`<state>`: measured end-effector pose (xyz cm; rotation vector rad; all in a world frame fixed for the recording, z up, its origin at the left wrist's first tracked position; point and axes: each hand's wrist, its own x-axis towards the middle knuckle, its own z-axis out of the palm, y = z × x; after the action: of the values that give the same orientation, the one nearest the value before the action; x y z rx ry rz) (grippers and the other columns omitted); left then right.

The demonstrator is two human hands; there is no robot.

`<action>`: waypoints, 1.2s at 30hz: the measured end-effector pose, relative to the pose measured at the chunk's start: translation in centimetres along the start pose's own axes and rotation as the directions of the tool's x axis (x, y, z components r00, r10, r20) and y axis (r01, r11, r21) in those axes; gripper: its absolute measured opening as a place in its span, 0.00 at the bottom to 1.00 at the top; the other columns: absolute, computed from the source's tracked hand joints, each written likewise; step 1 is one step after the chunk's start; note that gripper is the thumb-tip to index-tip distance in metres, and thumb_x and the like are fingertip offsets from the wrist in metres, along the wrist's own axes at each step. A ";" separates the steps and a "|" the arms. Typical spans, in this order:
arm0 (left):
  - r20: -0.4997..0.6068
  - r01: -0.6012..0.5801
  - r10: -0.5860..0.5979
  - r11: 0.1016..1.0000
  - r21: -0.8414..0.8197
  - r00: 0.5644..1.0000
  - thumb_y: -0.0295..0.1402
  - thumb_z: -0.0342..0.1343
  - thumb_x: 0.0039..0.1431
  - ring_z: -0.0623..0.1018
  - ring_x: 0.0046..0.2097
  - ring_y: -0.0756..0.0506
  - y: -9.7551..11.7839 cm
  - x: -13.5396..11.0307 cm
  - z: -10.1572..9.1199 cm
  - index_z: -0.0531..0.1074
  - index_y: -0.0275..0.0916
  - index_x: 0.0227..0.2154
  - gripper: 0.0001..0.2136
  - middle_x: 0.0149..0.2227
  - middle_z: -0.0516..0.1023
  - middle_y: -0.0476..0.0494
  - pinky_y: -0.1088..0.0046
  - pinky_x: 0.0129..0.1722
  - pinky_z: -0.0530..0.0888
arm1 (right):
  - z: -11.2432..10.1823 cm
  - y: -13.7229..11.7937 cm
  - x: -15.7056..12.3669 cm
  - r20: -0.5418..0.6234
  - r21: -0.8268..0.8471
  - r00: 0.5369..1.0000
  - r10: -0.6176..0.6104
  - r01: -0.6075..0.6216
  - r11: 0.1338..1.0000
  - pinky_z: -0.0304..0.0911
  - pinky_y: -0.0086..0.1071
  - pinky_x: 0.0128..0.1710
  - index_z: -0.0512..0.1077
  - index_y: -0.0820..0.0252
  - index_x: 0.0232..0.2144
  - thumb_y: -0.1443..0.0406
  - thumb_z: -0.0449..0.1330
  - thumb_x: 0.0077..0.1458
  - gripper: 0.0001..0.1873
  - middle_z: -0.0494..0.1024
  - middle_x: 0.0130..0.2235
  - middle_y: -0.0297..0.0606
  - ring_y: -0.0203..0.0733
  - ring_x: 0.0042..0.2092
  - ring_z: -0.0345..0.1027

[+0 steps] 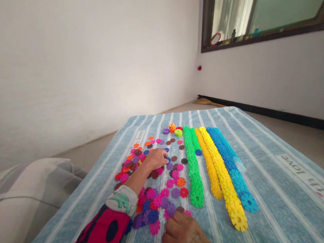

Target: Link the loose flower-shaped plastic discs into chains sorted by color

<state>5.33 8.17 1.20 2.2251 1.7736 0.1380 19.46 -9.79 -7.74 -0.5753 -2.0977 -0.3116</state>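
Note:
My left hand (156, 158) reaches out over a scatter of loose plastic snowflake discs (158, 186) in pink, purple, orange and brown, its fingers curled in a pinch on a blue disc (168, 160). My right hand (184, 233) rests at the near edge of the pile, fingers curled on the cloth, nothing visible in it. To the right lie long rows of linked discs: green (193, 166), yellow (221, 175) and blue (234, 168). One blue disc (198, 152) lies on the green row.
Everything lies on a blue striped cloth (270, 185) spread on the floor. A grey pillow (25, 190) is at the left. White walls stand close behind and a dark-framed window (265, 18) is at the upper right.

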 end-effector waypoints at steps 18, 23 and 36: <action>-0.084 -0.118 0.095 0.930 -0.347 0.992 0.29 0.59 0.43 0.70 0.24 0.52 2.9 1.2 -0.4 0.73 0.36 0.22 0.02 0.19 0.70 0.54 0.77 0.25 0.64 | 3.4 0.1 -1.7 -0.001 -0.095 0.999 -0.035 0.034 0.995 0.62 0.33 0.25 0.56 0.57 0.18 0.64 0.59 0.54 0.18 0.60 0.20 0.30 0.37 0.22 0.56; -0.088 -0.237 0.226 0.958 -0.160 0.970 0.27 0.60 0.43 0.73 0.28 0.50 8.5 3.5 0.5 0.76 0.35 0.25 0.03 0.24 0.76 0.51 0.77 0.28 0.66 | 4.6 0.2 -2.4 -0.037 -0.053 0.999 0.000 -0.002 0.999 0.65 0.35 0.29 0.56 0.57 0.18 0.66 0.54 0.57 0.18 0.61 0.20 0.31 0.38 0.22 0.58; 0.008 -0.244 0.244 0.970 -0.024 0.970 0.25 0.62 0.42 0.76 0.33 0.48 11.5 6.7 3.4 0.80 0.36 0.28 0.08 0.30 0.81 0.47 0.78 0.31 0.67 | 6.7 -0.1 -2.7 -0.008 -0.061 0.998 0.069 -0.070 0.996 0.65 0.30 0.24 0.60 0.55 0.20 0.56 0.56 0.58 0.17 0.69 0.20 0.32 0.38 0.22 0.61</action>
<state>18.61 11.80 0.54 2.4150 1.4784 0.1959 15.93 -7.81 -13.70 -0.6813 -2.0630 -0.3383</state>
